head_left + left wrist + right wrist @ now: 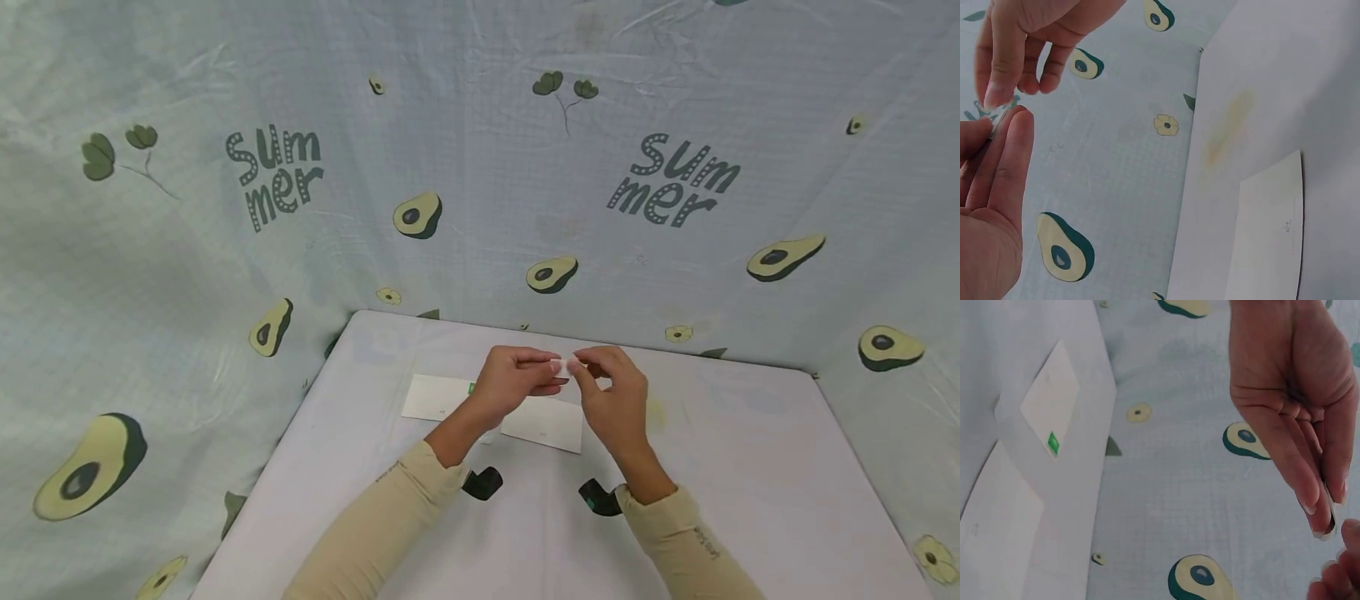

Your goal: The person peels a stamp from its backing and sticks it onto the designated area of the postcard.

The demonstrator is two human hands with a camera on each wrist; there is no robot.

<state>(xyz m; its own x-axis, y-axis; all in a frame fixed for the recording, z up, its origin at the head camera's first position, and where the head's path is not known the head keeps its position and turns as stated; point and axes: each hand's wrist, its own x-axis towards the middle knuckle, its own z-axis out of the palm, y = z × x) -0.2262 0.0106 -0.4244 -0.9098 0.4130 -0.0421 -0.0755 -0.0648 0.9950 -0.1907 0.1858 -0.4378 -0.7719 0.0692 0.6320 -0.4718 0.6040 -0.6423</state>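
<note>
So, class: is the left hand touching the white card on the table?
Apart. The head view shows the left hand raised above the white card, pinching a small clear piece with the right hand.

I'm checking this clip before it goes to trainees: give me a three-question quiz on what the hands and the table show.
1. True or false: both hands are raised above the table instead of resting on it.
2. How many white cards lie on the table?
A) one B) two C) four
3. Fill in: the small green mark sits on the card nearer the person's ____ side.

Key
1. True: the left hand and right hand meet in the air, fingertips pinching a small thin clear piece between them.
2. B: a left card and a right card.
3. Left: the green mark is on that card.
</note>
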